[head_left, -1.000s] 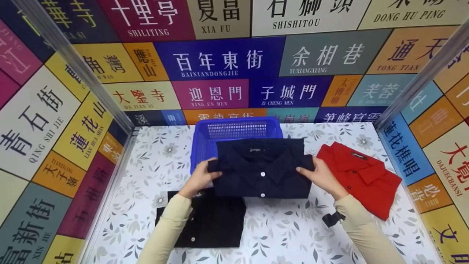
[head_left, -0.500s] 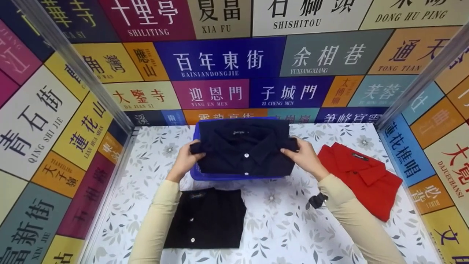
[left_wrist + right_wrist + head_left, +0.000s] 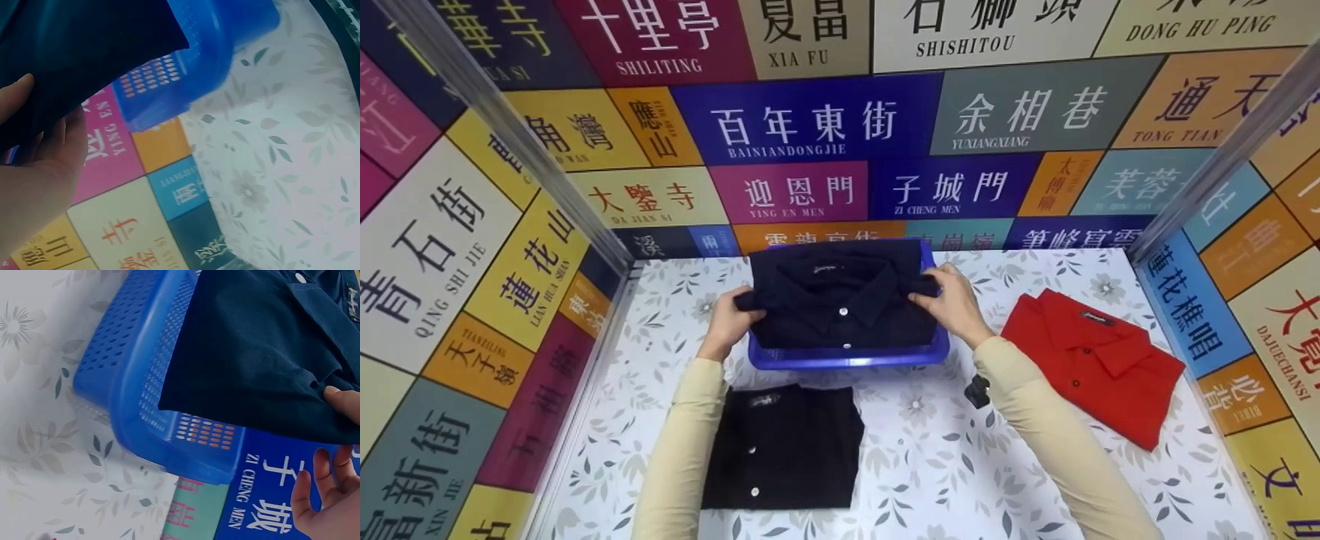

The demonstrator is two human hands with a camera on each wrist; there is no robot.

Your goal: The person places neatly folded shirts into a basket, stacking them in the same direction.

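A folded navy shirt (image 3: 840, 300) with white buttons lies over the blue plastic basket (image 3: 847, 358), covering most of its opening. My left hand (image 3: 729, 321) pinches the shirt's left side between thumb and fingers. On the opposite side, my right hand (image 3: 952, 301) grips the other edge the same way. In the right wrist view the shirt's lower corner hangs inside the line of the basket's rim (image 3: 132, 391), with the thumb on top of the cloth. The left wrist view has the thumb (image 3: 17, 95) pressed on the dark fabric and the fingers beneath.
A folded black shirt (image 3: 787, 450) lies on the flower-patterned table (image 3: 930, 465) in front of the basket. To the right is a folded red shirt (image 3: 1099, 367). Sign-covered walls (image 3: 810, 120) stand behind and on both sides.
Both hands have carried the navy shirt forward and to the left, from in front of the basket to over it. The black and red shirts have stayed in place.
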